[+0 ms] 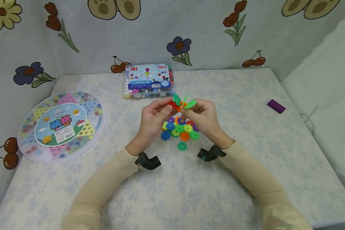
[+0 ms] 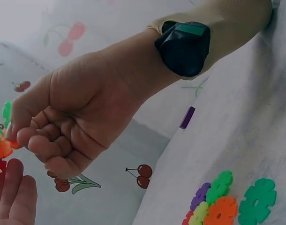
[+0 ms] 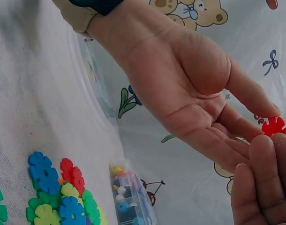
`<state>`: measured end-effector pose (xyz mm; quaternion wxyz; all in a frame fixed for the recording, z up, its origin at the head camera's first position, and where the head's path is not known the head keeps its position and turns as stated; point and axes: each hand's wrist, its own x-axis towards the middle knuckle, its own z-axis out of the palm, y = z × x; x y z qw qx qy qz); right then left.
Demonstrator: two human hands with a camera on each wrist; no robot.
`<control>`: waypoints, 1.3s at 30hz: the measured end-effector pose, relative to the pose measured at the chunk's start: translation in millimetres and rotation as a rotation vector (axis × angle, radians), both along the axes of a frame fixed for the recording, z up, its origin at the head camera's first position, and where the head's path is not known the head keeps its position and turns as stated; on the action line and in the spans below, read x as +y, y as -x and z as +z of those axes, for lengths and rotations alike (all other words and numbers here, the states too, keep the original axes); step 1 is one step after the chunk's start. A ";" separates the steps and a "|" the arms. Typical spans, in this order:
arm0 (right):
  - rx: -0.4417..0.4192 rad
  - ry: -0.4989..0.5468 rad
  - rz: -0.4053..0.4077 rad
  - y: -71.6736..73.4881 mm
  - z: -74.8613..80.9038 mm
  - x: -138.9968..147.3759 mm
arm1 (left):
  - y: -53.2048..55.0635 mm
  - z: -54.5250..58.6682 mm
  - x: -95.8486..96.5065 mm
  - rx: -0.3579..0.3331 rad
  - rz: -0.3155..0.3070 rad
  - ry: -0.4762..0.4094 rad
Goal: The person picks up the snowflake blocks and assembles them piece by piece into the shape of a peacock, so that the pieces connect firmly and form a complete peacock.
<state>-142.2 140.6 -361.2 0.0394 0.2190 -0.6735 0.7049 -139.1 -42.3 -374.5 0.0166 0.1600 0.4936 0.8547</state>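
Joined discs [image 1: 184, 104] are pinched between left hand [image 1: 153, 117] and right hand [image 1: 204, 117]

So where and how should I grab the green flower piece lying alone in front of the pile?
Probably pinch the green piece by opposite edges of its notched rim, coming from the near side: it lies flat, and the pile sits just beyond it.

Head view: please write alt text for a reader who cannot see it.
A person's left hand and right hand hold red, orange and green notched discs together near a pile of colourful discs on a patterned table. A round game case lies at left, a clear labelled box farther back, a purple object at right.
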 end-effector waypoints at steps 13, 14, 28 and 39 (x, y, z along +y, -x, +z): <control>-0.007 -0.006 -0.030 1.9 -5.6 -3.1 | -2.3 5.4 -2.1 -0.057 -0.022 0.003; -0.010 -0.010 -0.030 1.9 -5.9 -3.2 | -2.1 4.9 -2.2 -0.061 -0.020 -0.008; -0.050 -0.007 -0.125 7.3 -8.7 -1.3 | 20.5 -12.4 -16.6 -0.007 0.134 0.584; -0.152 0.164 -0.103 11.0 -7.5 2.3 | 30.4 -37.3 -15.7 0.176 -0.108 1.471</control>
